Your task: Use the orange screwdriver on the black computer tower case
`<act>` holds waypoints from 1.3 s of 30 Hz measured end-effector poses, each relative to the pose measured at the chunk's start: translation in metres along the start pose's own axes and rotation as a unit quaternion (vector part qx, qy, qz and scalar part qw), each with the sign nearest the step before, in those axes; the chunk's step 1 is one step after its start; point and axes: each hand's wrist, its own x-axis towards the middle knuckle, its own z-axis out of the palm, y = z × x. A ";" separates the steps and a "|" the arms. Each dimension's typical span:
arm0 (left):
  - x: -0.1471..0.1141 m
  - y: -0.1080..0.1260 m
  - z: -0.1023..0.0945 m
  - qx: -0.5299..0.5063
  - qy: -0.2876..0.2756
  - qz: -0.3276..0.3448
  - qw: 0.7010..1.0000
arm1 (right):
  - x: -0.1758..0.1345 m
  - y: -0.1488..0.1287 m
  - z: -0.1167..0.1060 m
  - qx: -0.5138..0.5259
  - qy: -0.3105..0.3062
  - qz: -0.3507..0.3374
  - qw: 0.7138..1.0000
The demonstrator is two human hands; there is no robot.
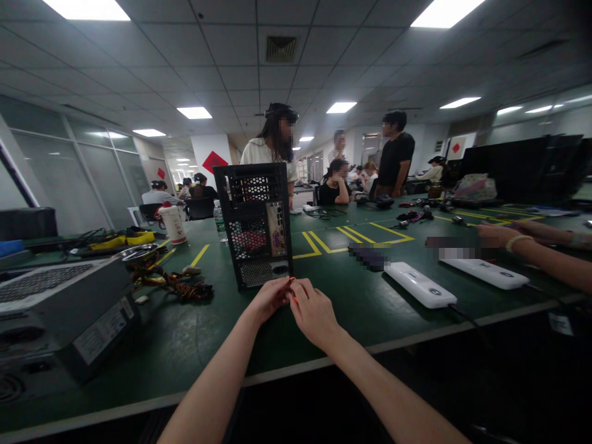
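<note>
The two hands meet at their fingertips in front of the lower right corner of a black computer case, which stands upright on the green table with its ports and perforated panels facing the wearer. Between those fingertips is a small orange item; only slivers of it show, so its shape cannot be told. The left hand reaches in with its fingers bent and pinched together on the item, thumb side up. The right hand comes from the other side, fingers curled and their tips closed on the same item, just beside the left fingertips. The case rises directly beyond the left hand, its bottom edge near the knuckles; whether any finger touches it cannot be told. Right of the right hand, well apart from it, lies a white corded block. Left of the left hand, a bundle of coloured cables lies on the table, and farther left sits a grey metal box, also apart from the hands.
</note>
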 end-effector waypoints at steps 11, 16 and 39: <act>0.018 -0.007 -0.020 -0.053 0.079 0.007 0.995 | 0.001 -0.001 -0.002 0.031 0.001 0.024 0.999; 0.018 -0.004 -0.025 -0.073 0.120 0.017 0.990 | 0.000 0.000 0.003 0.038 -0.009 -0.009 0.999; 0.020 -0.008 -0.027 -0.067 0.107 0.021 0.992 | 0.002 0.002 0.000 -0.006 0.031 0.001 1.000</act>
